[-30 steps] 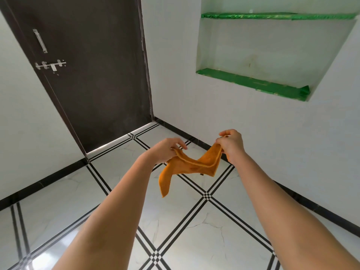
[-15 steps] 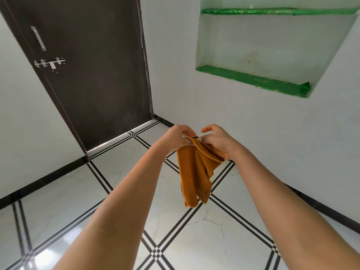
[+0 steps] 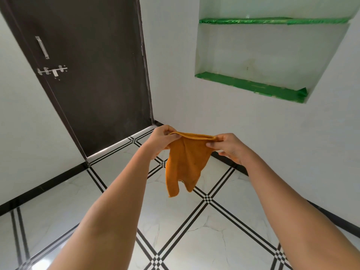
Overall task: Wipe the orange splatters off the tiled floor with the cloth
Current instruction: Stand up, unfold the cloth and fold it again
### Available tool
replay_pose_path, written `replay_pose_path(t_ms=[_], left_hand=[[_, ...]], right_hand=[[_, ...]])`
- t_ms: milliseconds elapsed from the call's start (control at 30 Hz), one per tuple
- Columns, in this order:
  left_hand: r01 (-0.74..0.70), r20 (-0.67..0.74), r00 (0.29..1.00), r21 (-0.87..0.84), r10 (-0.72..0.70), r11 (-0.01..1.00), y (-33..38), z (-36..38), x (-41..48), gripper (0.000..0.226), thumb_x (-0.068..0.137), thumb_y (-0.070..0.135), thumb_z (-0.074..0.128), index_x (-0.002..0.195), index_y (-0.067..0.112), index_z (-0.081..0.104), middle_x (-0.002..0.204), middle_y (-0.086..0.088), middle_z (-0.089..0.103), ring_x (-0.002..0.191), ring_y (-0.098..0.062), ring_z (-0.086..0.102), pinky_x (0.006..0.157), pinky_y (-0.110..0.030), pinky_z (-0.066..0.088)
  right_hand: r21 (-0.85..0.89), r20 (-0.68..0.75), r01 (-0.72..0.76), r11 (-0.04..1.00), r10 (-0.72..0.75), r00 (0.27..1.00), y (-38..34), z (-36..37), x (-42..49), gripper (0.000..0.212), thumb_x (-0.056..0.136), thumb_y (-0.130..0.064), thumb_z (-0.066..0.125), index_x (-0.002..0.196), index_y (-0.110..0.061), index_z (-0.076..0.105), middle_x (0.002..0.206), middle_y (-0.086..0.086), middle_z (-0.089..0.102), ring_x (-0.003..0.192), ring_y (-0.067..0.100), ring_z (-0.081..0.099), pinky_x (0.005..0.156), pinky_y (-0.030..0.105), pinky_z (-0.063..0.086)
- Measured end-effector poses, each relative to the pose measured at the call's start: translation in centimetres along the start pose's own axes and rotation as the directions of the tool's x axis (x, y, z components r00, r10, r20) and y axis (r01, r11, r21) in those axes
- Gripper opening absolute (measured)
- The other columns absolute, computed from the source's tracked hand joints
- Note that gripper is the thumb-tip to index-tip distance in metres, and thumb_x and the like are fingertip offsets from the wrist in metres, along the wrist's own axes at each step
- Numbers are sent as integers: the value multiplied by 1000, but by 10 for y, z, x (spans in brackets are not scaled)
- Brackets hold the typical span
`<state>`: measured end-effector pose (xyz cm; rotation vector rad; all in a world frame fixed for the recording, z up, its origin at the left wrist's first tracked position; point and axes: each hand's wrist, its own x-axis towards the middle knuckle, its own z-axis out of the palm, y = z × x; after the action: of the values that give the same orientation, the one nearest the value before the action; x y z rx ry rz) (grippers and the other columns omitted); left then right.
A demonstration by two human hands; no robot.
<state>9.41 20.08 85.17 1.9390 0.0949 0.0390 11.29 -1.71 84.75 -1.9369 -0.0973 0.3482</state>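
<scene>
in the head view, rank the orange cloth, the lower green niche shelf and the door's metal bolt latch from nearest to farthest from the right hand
1. Orange cloth: pinched in the right hand, hanging to its left.
2. Lower green niche shelf: in the wall recess above the hand.
3. Metal bolt latch: on the dark door, far left.

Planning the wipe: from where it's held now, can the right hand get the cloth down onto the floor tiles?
Probably yes. The right hand and left hand hold the cloth up in the air, and nothing lies between it and the floor tiles.
</scene>
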Motion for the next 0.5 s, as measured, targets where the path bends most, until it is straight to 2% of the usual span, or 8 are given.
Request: replay_pose_path(t_ms=[67,167,233,300,333,400,433,500], left_hand=[[26,-13,1000,-127,-28,992,2,-4,-2,15,87,24,63,97,14,59,91,-1,61,89,-20,61,63,-22,52],[59,-74,992,-416,-99,908,23,-13,10,22,85,29,65,96,11,58,104,-6,63,98,-26,62,77,-35,54],[213,56,973,-595,-224,775,21,-14,14,39,86,45,59,102,9,55,108,-7,62,97,-26,61,85,-44,51],[409,309,910,-555,-277,725,-9,-2,7,62,83,62,51,117,11,52,117,-10,62,105,-30,60,87,-49,51],[485,386,865,-475,-322,734,-31,8,-3,67,79,63,55,123,12,50,122,-11,60,108,-33,59,85,-49,51],[539,443,812,-317,-381,780,-60,21,-19,74,66,50,74,125,11,51,123,-15,59,107,-34,60,88,-50,51],[534,432,810,-260,-397,805,-68,24,-19,79,59,41,81,125,11,51,124,-16,58,108,-34,59,93,-51,48],[488,409,840,-278,-358,827,-64,25,-14,74,62,24,83,126,11,48,126,-14,54,111,-34,55,97,-53,44]], right_hand=[[132,39,12,991,-18,999,-10,-3,1,21,83,-18,68,103,-11,65,108,10,67,104,27,61,99,45,43],[418,-12,56,907,-56,998,-32,-6,9,35,90,-31,59,118,-10,58,115,12,63,105,30,60,83,46,53],[462,59,-85,883,65,996,-28,-6,14,57,83,-58,55,121,-16,55,117,12,64,104,31,62,76,47,54],[349,183,-276,896,224,957,-2,1,9,74,69,-71,59,120,-17,57,113,14,67,102,34,64,78,49,54],[303,231,-333,893,270,935,16,6,6,71,71,-61,66,122,-14,57,111,16,68,101,34,65,80,50,54],[248,264,-380,891,316,911,43,12,2,56,80,-19,71,130,-9,49,111,19,66,100,33,64,81,47,53],[249,262,-385,889,321,910,48,15,-1,57,81,-3,67,134,-10,45,116,18,63,104,32,60,83,46,51],[304,286,-356,883,272,919,48,13,1,68,81,11,61,139,-16,38,126,16,55,113,32,53,94,47,46]])
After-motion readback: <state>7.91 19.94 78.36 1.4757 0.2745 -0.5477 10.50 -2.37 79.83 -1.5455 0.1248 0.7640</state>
